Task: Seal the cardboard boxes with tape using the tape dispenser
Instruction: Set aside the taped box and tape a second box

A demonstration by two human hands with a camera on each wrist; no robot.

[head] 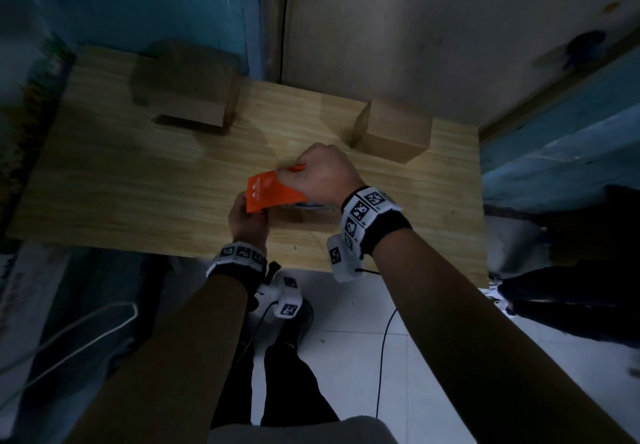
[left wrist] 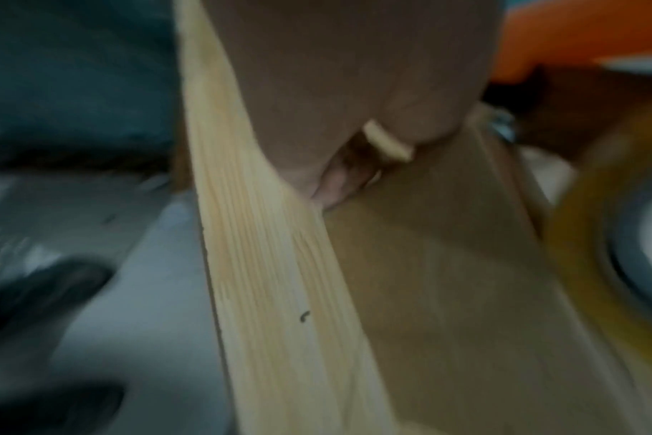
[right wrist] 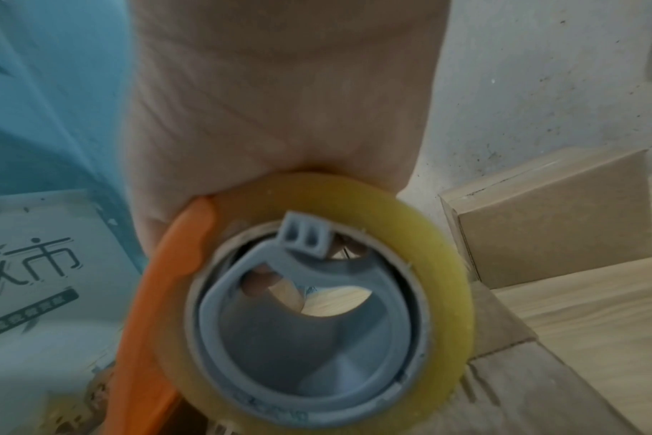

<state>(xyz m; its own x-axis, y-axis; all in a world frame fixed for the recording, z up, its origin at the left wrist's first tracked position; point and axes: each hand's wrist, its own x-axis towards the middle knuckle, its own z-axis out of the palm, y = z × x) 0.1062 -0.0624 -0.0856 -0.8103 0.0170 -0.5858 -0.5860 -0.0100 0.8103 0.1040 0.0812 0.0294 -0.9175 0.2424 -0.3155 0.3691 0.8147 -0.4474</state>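
Note:
At the middle of the wooden table [head: 138,183], my right hand [head: 318,173] grips the handle of the orange tape dispenser [head: 273,190] from above. Its yellowish tape roll [right wrist: 317,309] on a grey hub fills the right wrist view. The dispenser sits over a low cardboard box [left wrist: 447,294], mostly hidden in the head view. My left hand [head: 247,218] holds this box's near-left end, thumb [left wrist: 387,141] on top and a finger below the edge. Two more cardboard boxes stand at the back: one left [head: 183,90], one right [head: 391,131].
The table's near edge [head: 242,256] runs just under my wrists, with white floor tiles [head: 346,357] and a black cable [head: 384,339] below. A blue wall [head: 138,3] and a pale door [head: 450,27] close off the back. Dark items [head: 571,287] lie at the right.

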